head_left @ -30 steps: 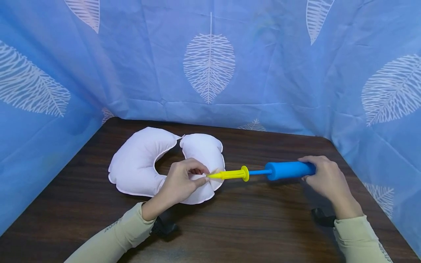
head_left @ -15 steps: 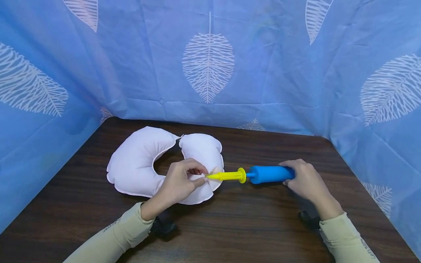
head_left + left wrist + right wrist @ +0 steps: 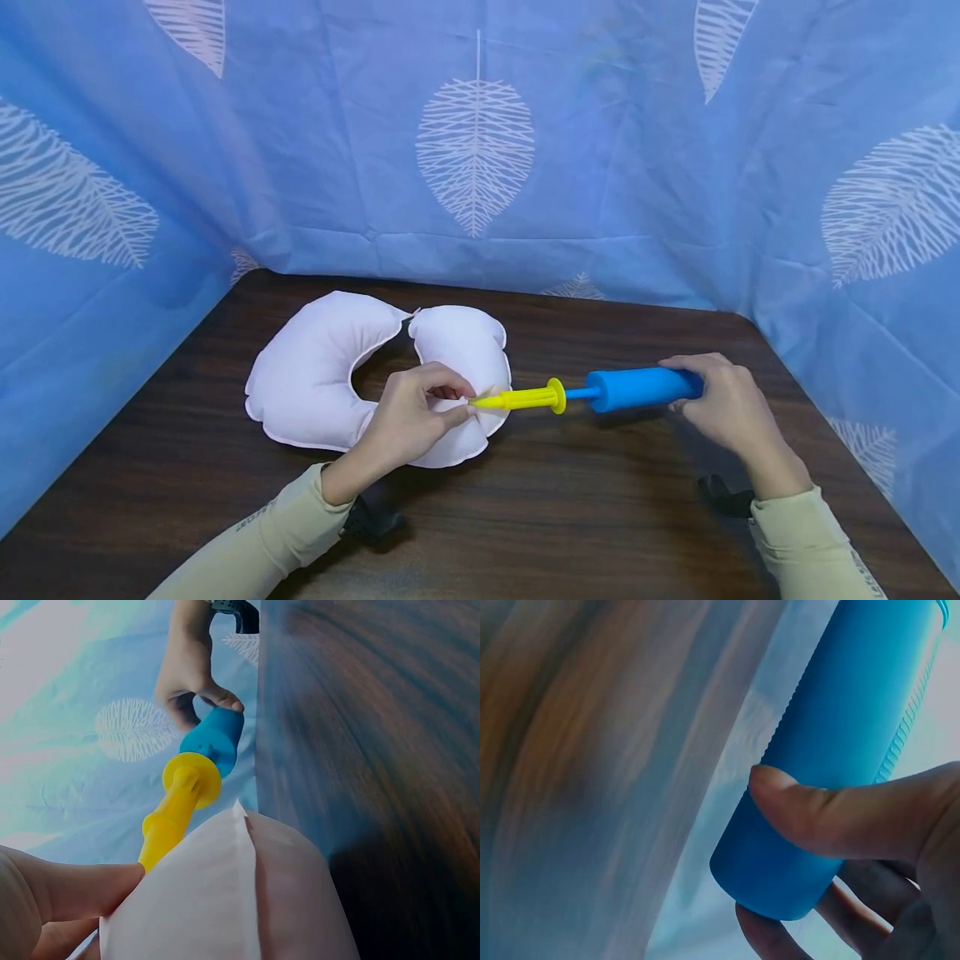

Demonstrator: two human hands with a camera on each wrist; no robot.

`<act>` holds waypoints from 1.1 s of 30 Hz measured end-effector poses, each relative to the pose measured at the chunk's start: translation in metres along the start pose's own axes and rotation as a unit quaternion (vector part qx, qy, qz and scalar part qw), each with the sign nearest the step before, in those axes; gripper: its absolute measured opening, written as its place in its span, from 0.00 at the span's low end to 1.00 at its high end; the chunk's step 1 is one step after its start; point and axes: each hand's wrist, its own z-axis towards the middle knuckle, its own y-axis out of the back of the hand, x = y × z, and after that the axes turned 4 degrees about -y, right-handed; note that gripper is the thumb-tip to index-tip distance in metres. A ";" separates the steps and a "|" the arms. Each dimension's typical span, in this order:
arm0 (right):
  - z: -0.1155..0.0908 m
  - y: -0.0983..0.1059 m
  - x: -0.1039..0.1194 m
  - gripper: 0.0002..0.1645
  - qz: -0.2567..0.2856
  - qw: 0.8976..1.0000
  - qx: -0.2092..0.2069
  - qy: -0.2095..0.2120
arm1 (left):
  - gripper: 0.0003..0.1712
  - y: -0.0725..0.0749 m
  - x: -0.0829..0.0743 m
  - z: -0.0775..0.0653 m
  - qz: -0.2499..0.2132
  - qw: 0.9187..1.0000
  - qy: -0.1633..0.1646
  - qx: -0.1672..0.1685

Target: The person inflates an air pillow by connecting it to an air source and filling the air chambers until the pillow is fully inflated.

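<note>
A white U-shaped neck pillow (image 3: 303, 367), plump with air, lies on the table at left centre in the head view. My left hand (image 3: 408, 412) pinches its near right arm where the yellow nozzle of a hand pump (image 3: 645, 389) meets the fabric; the valve itself is hidden behind the fingers. To the right, my right hand (image 3: 727, 404) grips the far end of the pump's blue barrel. A stretch of thin blue rod shows between barrel and yellow flange. In the right wrist view, the thumb (image 3: 810, 814) lies across the barrel (image 3: 840, 712).
The dark wooden table (image 3: 570, 517) carries both things. Behind it and along both sides hangs a blue curtain (image 3: 615, 167) with white leaf prints. A black strap device (image 3: 375, 521) sits at the left wrist, another (image 3: 723, 497) at the right.
My right hand first slid the blue barrel left against the yellow part, then drew it back right, so some rod shows again. The left hand and neck pillow stay in place.
</note>
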 end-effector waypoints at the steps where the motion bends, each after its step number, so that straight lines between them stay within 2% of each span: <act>1: 0.001 0.003 -0.008 0.31 -0.004 1.000 -0.007 -0.008 | 0.12 0.000 0.000 0.000 -0.002 1.000 0.002 0.000; 5: 0.002 0.013 -0.034 0.31 -0.017 0.999 -0.034 -0.033 | 0.12 0.002 0.001 0.001 -0.007 1.000 0.004 0.003; 9: 0.002 0.014 -0.043 0.31 -0.025 0.998 -0.039 -0.049 | 0.12 0.002 0.002 0.001 -0.007 1.000 -0.003 0.000; 12: 0.001 0.003 -0.034 0.31 -0.025 0.999 -0.015 -0.041 | 0.12 0.000 0.003 0.000 -0.010 1.000 -0.006 0.001; 16: 0.001 -0.011 -0.004 0.30 -0.001 1.000 0.016 0.006 | 0.12 -0.001 0.004 -0.001 -0.009 1.000 -0.006 -0.002; 19: 0.001 -0.017 0.021 0.31 0.022 0.999 0.022 0.038 | 0.13 -0.002 0.004 0.000 -0.008 1.000 -0.012 -0.007; 23: -0.002 -0.020 0.041 0.32 0.031 0.998 0.021 0.051 | 0.13 -0.002 0.004 0.000 -0.012 1.000 -0.014 -0.010; 27: -0.004 -0.017 0.040 0.32 0.025 0.999 0.020 0.039 | 0.13 -0.002 0.003 -0.001 -0.014 1.000 -0.009 -0.004; 33: -0.002 -0.007 0.009 0.30 0.017 1.000 -0.015 0.016 | 0.13 0.001 0.001 -0.001 -0.008 1.000 -0.007 -0.011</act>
